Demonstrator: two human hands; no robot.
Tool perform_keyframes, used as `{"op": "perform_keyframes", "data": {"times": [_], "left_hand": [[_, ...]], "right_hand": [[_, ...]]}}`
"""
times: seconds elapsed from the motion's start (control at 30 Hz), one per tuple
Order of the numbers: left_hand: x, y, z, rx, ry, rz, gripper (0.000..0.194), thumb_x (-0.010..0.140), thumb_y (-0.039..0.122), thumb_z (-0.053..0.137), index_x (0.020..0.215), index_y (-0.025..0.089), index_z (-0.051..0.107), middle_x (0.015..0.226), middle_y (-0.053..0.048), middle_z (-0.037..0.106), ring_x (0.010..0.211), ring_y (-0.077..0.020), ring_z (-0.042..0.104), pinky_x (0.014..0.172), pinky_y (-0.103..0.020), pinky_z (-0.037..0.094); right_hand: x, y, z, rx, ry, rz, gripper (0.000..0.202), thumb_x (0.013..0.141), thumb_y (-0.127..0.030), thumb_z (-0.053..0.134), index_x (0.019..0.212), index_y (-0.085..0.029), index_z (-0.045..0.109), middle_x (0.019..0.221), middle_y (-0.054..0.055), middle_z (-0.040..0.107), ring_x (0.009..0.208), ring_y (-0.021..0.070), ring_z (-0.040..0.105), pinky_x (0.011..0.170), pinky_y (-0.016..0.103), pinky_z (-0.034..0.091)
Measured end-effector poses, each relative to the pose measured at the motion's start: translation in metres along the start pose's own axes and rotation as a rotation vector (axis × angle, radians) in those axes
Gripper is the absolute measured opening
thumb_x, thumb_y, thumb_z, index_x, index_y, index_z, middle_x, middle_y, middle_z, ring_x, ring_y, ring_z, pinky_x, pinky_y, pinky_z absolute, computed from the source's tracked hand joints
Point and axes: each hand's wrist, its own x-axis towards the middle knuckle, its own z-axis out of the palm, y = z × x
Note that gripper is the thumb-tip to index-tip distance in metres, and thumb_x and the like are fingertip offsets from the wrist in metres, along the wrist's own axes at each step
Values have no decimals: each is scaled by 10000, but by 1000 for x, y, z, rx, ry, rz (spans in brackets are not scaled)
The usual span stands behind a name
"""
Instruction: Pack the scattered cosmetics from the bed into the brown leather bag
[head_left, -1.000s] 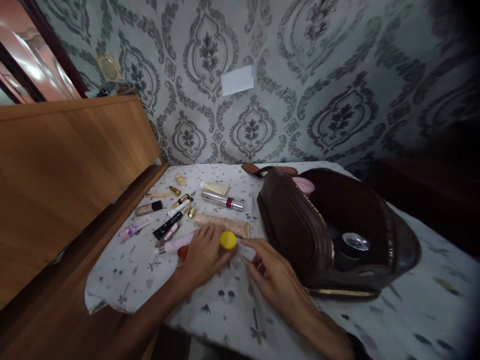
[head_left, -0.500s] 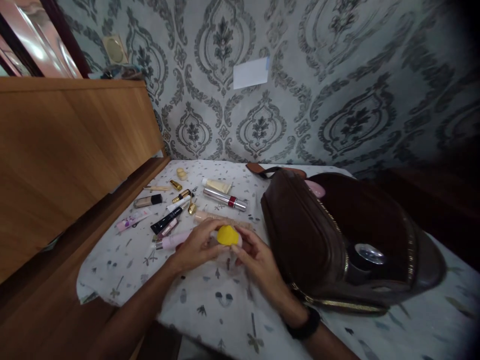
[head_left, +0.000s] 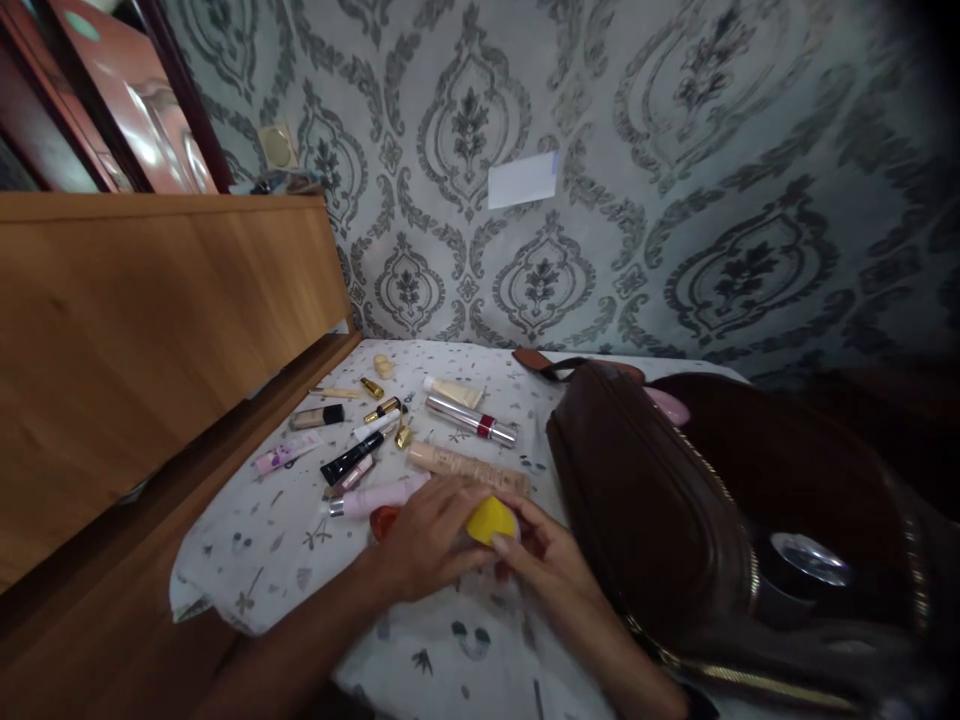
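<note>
Between my two hands is a small yellow rounded piece (head_left: 491, 521) that looks like a makeup sponge, with a pale edge on its right. My left hand (head_left: 435, 535) is closed at its left side, its fingers partly covering it. My right hand (head_left: 551, 555) grips it from the right, thumb in front. Part of an orange-red object (head_left: 382, 522) shows beside my left wrist. Just beyond my hands lie a beige tube (head_left: 465, 468) and a pale pink tube (head_left: 382, 496), the latter partly hidden by my left hand.
To the right, a dark brown leather bag (head_left: 637, 490) lies unzipped, with a round clear-topped item (head_left: 810, 560) and a pink item (head_left: 669, 406) at its opening. A silver tube (head_left: 471, 420), a cream tube (head_left: 453, 391), a black tube (head_left: 352, 459) and several other cosmetics lie on the patterned cloth (head_left: 262, 555).
The view has shifted, so everything sits lower and further right. Both hands still hold the yellow piece, and more of the orange-red object now shows beside my left hand.
</note>
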Motion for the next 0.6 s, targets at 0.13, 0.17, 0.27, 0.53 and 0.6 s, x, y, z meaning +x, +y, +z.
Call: {"op": "perform_keyframes", "data": {"times": [0.13,0.17,0.27,0.53,0.6], "left_hand": [[-1,4,5,28,57,43,512,970,455,512,1380,178,382,1197,-152,652,1126,-284,619,971,-434,518],[-2,6,6,15,52,30,517,971,449,512,1392,185,371,1209,-152,648,1136,-282,619,975,-429,520],[-4,8,10,-36,27,11,560,969,420,528,1437,200,313,1275,-151,625,1176,-265,615,990,-406,526],[-7,5,22,-104,-60,-70,677,889,339,650,1441,178,292,1343,-170,592,1264,-298,571,1056,-477,488],[-6,5,23,-115,-62,-72,701,880,340,662,1445,177,280,1348,-172,591,1271,-300,568,1055,-487,486]], "right_hand": [[-6,-2,1,148,-46,134,609,667,-551,836,1175,-268,656,834,19,663,640,156,598,545,266,524],[-8,-2,0,173,-54,161,622,663,-548,841,1188,-274,648,834,19,668,647,161,608,555,271,528],[-9,-3,-1,206,-49,175,657,637,-538,862,1200,-279,641,973,55,707,777,200,673,629,293,554],[-11,-15,7,119,-145,64,640,622,-486,878,1188,-273,668,1215,88,691,1183,299,613,974,420,512],[-12,-13,6,116,-125,66,606,655,-478,858,1191,-271,666,1209,84,692,1164,289,620,953,407,521]]}}
